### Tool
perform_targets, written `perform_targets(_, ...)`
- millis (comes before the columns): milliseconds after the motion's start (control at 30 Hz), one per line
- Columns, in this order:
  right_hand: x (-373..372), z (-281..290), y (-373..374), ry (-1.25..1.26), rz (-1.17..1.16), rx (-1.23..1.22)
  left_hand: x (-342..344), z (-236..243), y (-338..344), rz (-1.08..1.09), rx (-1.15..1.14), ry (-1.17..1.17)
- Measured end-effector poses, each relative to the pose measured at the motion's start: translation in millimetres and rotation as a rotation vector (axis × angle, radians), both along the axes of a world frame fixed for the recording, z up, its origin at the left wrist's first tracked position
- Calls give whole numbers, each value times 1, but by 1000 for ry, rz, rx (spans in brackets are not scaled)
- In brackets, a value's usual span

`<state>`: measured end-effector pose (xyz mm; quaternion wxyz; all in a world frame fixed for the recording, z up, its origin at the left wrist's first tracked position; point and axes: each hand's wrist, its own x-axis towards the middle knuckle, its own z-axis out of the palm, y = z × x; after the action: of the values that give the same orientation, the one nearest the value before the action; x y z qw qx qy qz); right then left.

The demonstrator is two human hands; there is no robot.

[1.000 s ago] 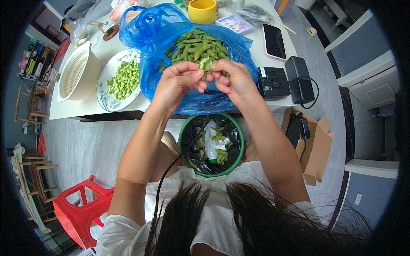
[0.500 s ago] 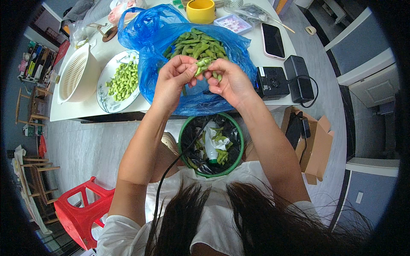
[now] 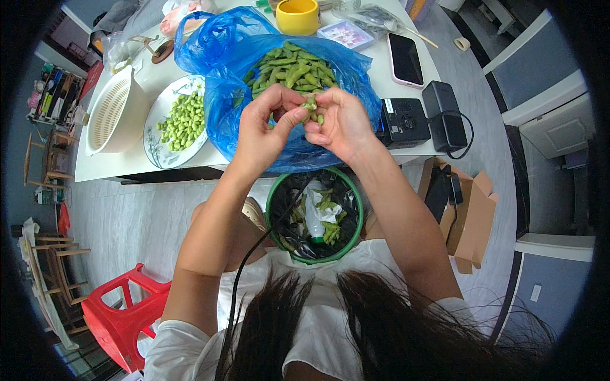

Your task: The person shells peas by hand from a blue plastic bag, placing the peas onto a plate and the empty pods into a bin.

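Observation:
An edamame pod [image 3: 310, 103] is pinched between the fingertips of my left hand [image 3: 267, 127] and my right hand [image 3: 346, 124]. Loose shelled beans [image 3: 316, 118] show at the curled fingers of the right hand. Both hands are above the near side of an opened blue plastic bag [image 3: 222, 127], where a heap of unshelled green pods [image 3: 295, 66] lies. To the left, shelled green beans [image 3: 183, 120] are piled on a white patterned plate [image 3: 154, 147].
Below the table edge stands a green-rimmed bin [image 3: 272, 197] with husks and a bottle inside. A white colander [image 3: 117, 117] is left of the plate. Phone [image 3: 405, 60], black box-shaped device [image 3: 405, 122] and yellow pot [image 3: 298, 17] surround the bag. A red stool [image 3: 121, 311] stands lower left.
My left hand has turned, its thumb now pressing nearer the pod's lower end. The pod has shifted slightly right and stands more upright between the fingers. The plate and bag look unchanged.

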<state>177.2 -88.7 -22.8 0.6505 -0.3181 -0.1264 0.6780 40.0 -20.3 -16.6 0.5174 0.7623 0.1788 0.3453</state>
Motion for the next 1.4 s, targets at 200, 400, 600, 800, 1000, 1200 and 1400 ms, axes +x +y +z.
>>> perform_targets(200, -3, 0, -2, 70, 20, 30, 0, 8, -5, 40, 154, 18)
perform_targets(400, -2, 1, -2, 89, 76, 14, 2, 11, -5, 83, 479, -10)
perform_targets(600, -1, -1, -2, 80, 89, -28, 4, 12, -4, 78, 660, -26)
perform_targets(800, -6, 3, -5, 146, 76, -17, 7, 8, -6, 88, 675, -30)
perform_targets(1000, -1, 6, -4, 101, 58, -36, 1, 3, -7, 209, 424, -36)
perform_targets(1200, 14, 8, -12, -168, -103, -75, -19, 25, -19, -124, 23, 27)
perform_targets(1400, 15, 9, -15, -299, -176, -84, -25, 30, -27, -476, 68, 313)
